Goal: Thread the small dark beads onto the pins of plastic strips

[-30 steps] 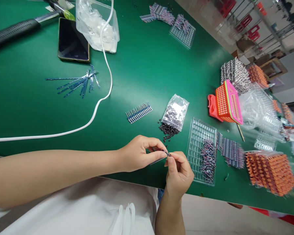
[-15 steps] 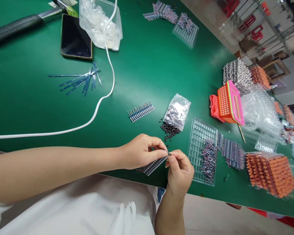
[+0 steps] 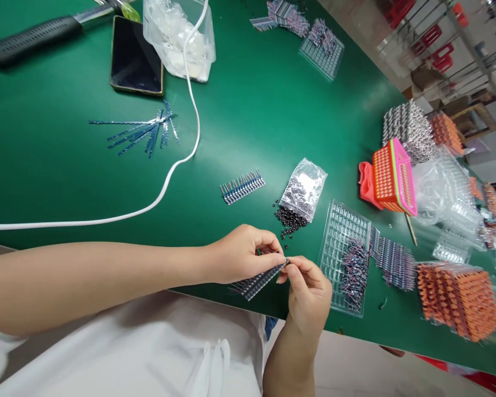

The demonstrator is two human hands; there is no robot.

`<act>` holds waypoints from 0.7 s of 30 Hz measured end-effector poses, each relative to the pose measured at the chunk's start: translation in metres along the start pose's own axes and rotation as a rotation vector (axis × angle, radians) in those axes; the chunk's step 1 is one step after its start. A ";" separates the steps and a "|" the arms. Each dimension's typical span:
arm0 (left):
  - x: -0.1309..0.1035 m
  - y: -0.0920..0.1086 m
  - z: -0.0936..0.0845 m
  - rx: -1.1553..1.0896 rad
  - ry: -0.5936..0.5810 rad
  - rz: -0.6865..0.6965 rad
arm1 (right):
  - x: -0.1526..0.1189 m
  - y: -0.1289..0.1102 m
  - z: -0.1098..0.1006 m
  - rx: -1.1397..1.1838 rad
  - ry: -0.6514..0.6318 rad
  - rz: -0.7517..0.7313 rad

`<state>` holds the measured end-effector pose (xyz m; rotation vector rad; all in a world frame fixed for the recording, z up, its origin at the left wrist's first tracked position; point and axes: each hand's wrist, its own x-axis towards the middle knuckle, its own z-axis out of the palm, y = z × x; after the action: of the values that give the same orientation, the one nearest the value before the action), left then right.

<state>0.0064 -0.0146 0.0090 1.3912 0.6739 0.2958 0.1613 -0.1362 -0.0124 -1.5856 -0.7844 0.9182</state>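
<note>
I see the left hand [image 3: 248,256] pinching a dark, flat, comb-like strip [image 3: 255,284] over the green table [image 3: 248,121], while the right hand [image 3: 310,292] clamps a tiny black piece [image 3: 288,262] at its end (fitting work, I think), which calls for steady touch.

Bright, diffuse light, source out of frame. Pale sheen mid-table [image 3: 240,121]; glints on bag [image 3: 300,196] and tray [image 3: 330,256]. Soft shadow under hammer [image 3: 41,38]. Left hand [image 3: 242,255], right hand [image 3: 312,295] fairly sharp; fine detail on strip [image 3: 258,284] unresolved. Shelving [image 3: 468,43] soft, slanted; wide-angle stretch at edges.
</note>
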 end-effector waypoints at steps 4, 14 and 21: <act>0.000 0.001 0.000 -0.004 -0.004 -0.007 | -0.001 0.001 -0.001 0.011 0.000 0.006; 0.000 0.002 0.001 -0.010 -0.040 0.007 | -0.002 0.008 0.000 0.132 -0.008 0.029; 0.000 0.003 -0.001 0.021 -0.057 0.003 | -0.002 0.009 0.006 0.121 0.009 -0.041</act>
<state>0.0060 -0.0134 0.0120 1.4153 0.6293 0.2510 0.1554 -0.1368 -0.0215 -1.4621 -0.7387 0.9119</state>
